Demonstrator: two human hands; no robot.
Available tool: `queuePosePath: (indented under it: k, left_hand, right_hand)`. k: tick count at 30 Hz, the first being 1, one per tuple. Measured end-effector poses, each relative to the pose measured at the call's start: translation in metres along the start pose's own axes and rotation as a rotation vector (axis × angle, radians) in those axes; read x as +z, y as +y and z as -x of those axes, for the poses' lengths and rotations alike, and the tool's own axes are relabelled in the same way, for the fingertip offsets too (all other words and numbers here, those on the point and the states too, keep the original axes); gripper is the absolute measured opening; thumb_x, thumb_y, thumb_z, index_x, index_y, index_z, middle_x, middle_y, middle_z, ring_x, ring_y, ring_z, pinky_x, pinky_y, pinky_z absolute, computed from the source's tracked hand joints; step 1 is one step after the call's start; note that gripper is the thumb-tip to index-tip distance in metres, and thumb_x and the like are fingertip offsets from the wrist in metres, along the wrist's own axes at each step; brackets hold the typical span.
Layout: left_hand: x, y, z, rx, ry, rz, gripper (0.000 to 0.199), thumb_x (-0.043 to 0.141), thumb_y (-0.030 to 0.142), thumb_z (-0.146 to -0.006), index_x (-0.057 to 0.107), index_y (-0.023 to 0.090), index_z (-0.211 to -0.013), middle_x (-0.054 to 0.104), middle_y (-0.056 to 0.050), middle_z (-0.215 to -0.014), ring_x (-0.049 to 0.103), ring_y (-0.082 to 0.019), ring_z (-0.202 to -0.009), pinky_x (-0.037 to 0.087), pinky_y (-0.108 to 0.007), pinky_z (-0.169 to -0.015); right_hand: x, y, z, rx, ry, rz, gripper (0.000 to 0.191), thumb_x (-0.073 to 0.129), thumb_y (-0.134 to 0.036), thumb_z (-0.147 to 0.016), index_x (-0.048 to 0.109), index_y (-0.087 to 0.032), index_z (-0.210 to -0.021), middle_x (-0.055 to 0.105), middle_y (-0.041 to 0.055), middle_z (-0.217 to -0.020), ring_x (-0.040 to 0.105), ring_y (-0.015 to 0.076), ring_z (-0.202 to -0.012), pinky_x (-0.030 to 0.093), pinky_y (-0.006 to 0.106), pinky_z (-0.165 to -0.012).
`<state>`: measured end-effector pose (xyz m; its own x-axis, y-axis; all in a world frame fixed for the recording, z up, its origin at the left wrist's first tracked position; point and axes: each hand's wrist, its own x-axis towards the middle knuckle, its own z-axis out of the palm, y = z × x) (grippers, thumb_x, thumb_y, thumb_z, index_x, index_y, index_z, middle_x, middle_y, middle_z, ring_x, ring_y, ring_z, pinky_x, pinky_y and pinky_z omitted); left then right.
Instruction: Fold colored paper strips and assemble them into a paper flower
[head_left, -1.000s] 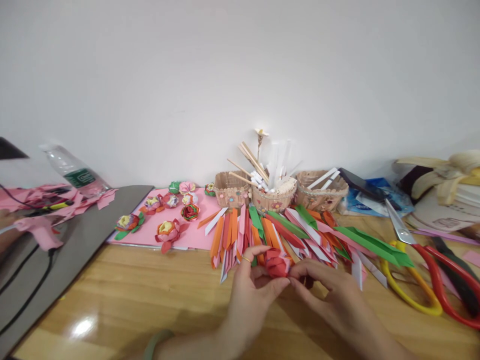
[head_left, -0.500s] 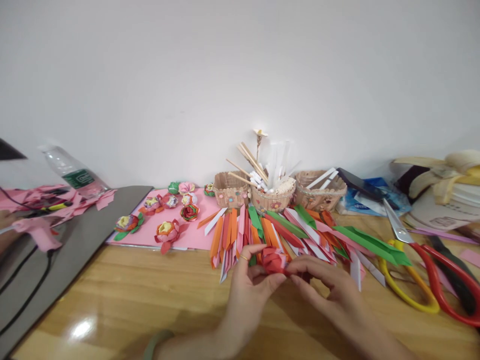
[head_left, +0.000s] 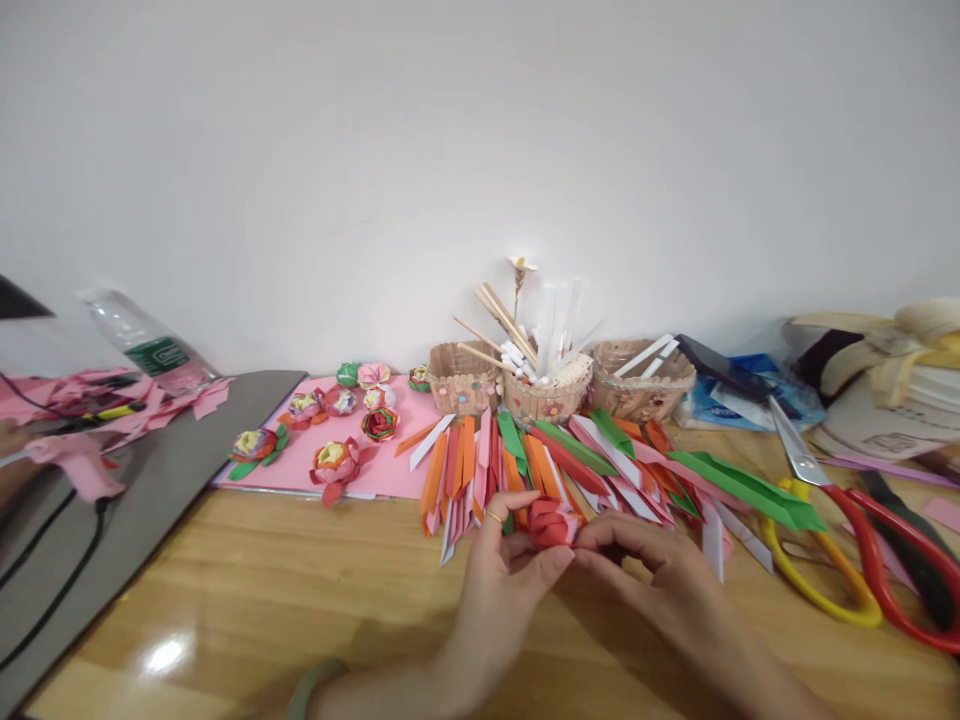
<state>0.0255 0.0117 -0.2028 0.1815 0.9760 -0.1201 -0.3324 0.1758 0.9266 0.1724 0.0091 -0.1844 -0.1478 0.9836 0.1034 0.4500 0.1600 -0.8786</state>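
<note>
A small red and pink folded-paper flower (head_left: 551,523) is held up above the wooden table (head_left: 247,600), just in front of the folded strips. My left hand (head_left: 506,575) grips it from the left between thumb and fingers, with a ring on one finger. On the flower's lower right side, the thumb and fingertips of my right hand (head_left: 645,560) are pinched against its edge. Behind it lies a spread of folded paper strips (head_left: 480,470) in orange, pink, white, red and green.
Several paper flowers (head_left: 335,462) rest on a pink sheet (head_left: 405,470). Woven baskets (head_left: 547,400) stand along the wall. Scissors (head_left: 870,520) lie at right. A pink glue gun (head_left: 79,465), a bottle (head_left: 154,345) and another person's hand (head_left: 11,460) are at left.
The flower has turned slightly and moved a little to the right. My right fingertips have closed in on its edge. My left hand keeps its hold.
</note>
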Motion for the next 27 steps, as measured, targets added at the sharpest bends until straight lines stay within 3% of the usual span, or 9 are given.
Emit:
queuePosePath:
  k: [11,22,27]
  left_hand:
    - [0.0000,-0.0003,-0.0024,0.000,0.056,0.011,0.040,0.075,0.027,-0.065,0.053,0.020,-0.097,0.069,-0.006,-0.093,0.066,-0.018,-0.083,0.051,-0.032,-0.076]
    - [-0.0005,-0.0008,-0.0041,-0.018,0.063,0.006,0.041,0.075,0.027,-0.064,0.054,0.020,-0.098,0.069,-0.005,-0.091,0.066,-0.020,-0.085,0.050,-0.031,-0.075]
    - [0.0002,0.0011,-0.0023,0.015,0.059,0.003,0.037,0.073,0.025,-0.067,0.053,0.020,-0.099,0.068,-0.006,-0.097,0.066,-0.019,-0.087,0.050,-0.032,-0.078]
  right_hand:
    - [-0.0016,0.0031,0.0032,-0.113,-0.005,0.068,0.019,0.045,-0.027,-0.088,0.060,-0.022,-0.078,0.066,0.0026,-0.075,0.061,0.0165,-0.069,0.047,0.025,-0.063]
    - [-0.0045,0.0042,-0.0027,-0.049,-0.050,-0.023,0.018,0.054,-0.028,-0.082,0.059,-0.020,-0.067,0.065,0.0010,-0.067,0.060,0.0154,-0.064,0.046,0.023,-0.058]
    - [-0.0035,0.0045,-0.0012,-0.017,-0.043,-0.025,0.014,0.056,-0.031,-0.081,0.063,-0.019,-0.076,0.067,0.0020,-0.074,0.060,0.0160,-0.067,0.046,0.024,-0.061]
